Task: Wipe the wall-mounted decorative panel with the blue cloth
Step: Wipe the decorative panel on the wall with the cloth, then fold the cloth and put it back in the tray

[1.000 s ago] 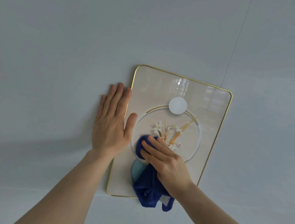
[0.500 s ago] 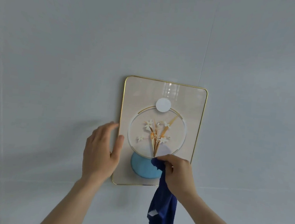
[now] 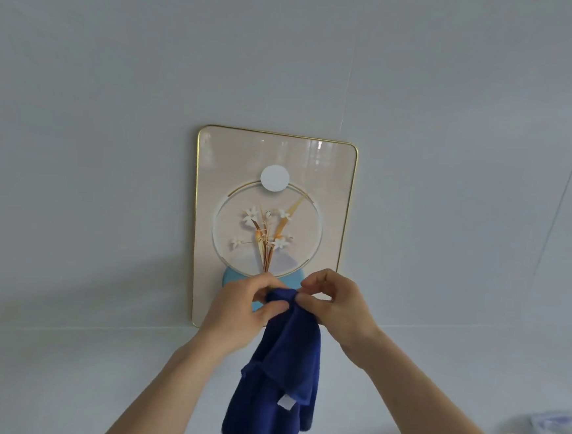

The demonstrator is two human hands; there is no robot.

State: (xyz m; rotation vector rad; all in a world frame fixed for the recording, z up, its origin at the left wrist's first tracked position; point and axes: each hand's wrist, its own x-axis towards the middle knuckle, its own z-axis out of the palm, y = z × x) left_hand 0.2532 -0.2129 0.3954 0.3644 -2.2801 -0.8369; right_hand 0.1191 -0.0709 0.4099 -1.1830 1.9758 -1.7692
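Pale grey wall [image 3: 113, 134] fills nearly the whole view, and the decorative panel [image 3: 336, 173] hangs on it with its gold rim and flower motif. You have the blue cloth [image 3: 278, 380] off the panel, held in front of its lower edge, most of it hanging loose below. Your left hand [image 3: 239, 312] pinches the cloth's top edge between thumb and fingers; your right hand [image 3: 335, 306] pinches the same bunched edge just beside it, so both grips are closed on the cloth. This looks like a refold. Gather the hanging length into a flat pad, tuck the white tag [image 3: 286, 403] inside, and present a fresh face. Then press it flat and work from the panel's top corners down, going lightly over the raised flowers.
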